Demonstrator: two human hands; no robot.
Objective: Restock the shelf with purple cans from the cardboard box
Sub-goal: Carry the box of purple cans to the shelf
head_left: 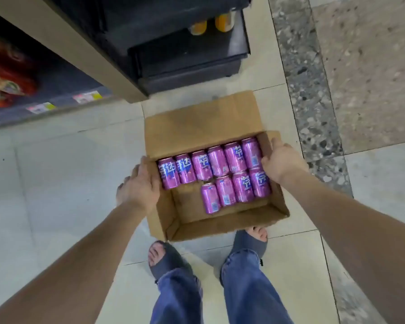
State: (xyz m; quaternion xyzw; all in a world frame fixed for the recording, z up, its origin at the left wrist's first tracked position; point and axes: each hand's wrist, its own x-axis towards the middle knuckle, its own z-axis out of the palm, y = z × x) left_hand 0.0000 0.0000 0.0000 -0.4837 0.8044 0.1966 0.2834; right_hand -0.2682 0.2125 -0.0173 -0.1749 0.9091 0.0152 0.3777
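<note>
An open cardboard box (222, 222) sits on the tiled floor just in front of my feet. Several purple cans (218, 163) lie on their sides inside it, in two rows toward the far end. The near left part of the box floor is bare. My left hand (139, 185) grips the box's left wall, fingers wrapped over the outside. My right hand (282, 162) holds the right wall near the far corner, thumb over the rim beside the cans. The dark shelf unit (185, 54) stands beyond the box.
Two orange bottles (211, 25) stand on the dark shelf's lower tier. A beige shelf end panel (87, 57) runs diagonally at left, with red snack bags (7, 73) and price tags behind it. My feet (166, 258) in dark sandals stand at the box's near edge.
</note>
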